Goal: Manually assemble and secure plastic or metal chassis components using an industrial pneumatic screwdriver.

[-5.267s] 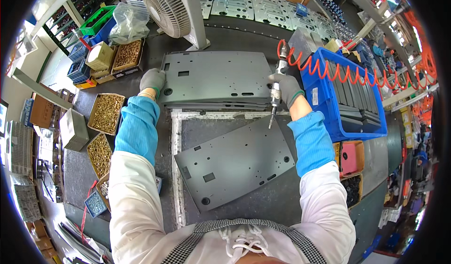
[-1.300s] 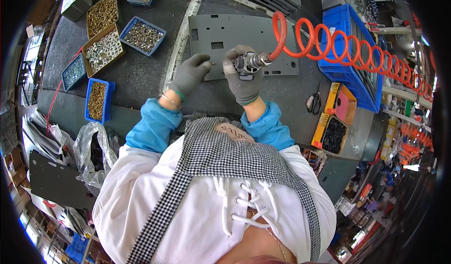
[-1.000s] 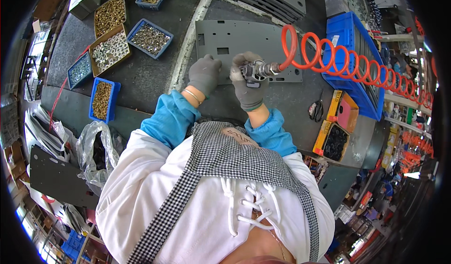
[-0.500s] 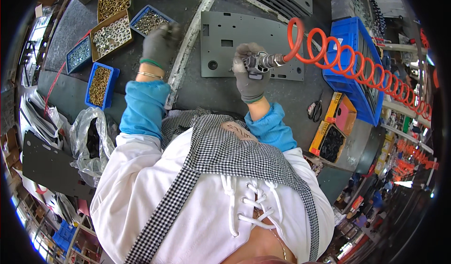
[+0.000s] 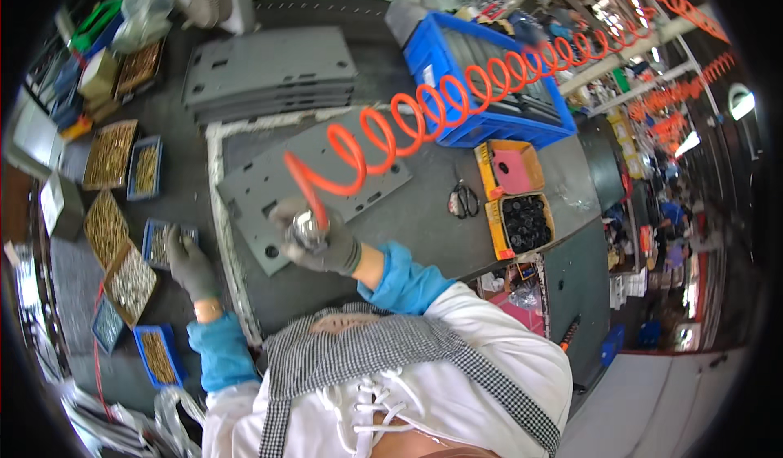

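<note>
My left hand (image 5: pixel 190 267), in a grey glove, reaches over the near edge of a small blue bin (image 5: pixel 152 256) of silver-coloured hardware. Its fingers are bent together at the bin; whatever is between them is too small to make out. My right hand (image 5: pixel 330 250), gloved too, is wrapped round a metal-bodied air tool (image 5: pixel 308 231) with a red coiled hose (image 5: pixel 400 132) joined to its top. Beneath this hand lies a flat grey metal panel (image 5: pixel 359 193) with slots and round holes, set at a slant. The tool's tip is hidden, so contact with the panel cannot be told.
Trays of brass-coloured parts (image 5: pixel 110 152) and a box of pale ring-shaped parts (image 5: pixel 130 287) stand at left. Stacked grey panels (image 5: pixel 269 62) lie behind. At right are scissors (image 5: pixel 463 200), a yellow box of black parts (image 5: pixel 528 223) and a large blue crate (image 5: pixel 457 136).
The whole view has swung, so the bench appears turned and more of its far side shows. My left hand has moved to the silver hardware bin. My right hand keeps its hold on the air tool.
</note>
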Available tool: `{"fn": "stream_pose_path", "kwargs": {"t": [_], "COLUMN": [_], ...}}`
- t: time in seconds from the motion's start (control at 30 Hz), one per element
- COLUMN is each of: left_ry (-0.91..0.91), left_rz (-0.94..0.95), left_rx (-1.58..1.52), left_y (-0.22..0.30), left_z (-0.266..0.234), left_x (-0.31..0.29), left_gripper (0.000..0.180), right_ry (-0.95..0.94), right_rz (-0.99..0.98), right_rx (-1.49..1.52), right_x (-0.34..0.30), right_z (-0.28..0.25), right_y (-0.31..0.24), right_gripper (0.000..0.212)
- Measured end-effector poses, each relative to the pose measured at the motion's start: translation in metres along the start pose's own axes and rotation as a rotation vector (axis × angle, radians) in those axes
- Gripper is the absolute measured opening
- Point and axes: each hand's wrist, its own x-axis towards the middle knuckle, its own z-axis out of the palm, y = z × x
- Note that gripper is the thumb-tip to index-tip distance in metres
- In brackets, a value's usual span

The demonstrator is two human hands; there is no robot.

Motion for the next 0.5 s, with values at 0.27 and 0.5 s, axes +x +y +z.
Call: {"fn": "stream_pose_path", "kwargs": {"t": [0.27,0.5], "left_ry": [-0.019,-0.023], "left_rz": [0.147,0.090], "left_rx": [-0.013,-0.035], "left_y": [0.046,0.045], "left_z": [0.015,0.017], "left_x": [-0.031,-0.040], "left_gripper": [0.022,0.017], "right_ry": [0.522,0.929], "right_rz": [-0.058,-0.621], "right_rx": [0.253,0.061], "right_x": [0.112,0.270], "right_z": [-0.103,-0.309], "right_y": [-0.045,-0.125], "right_gripper": [0.040,0.023]}}
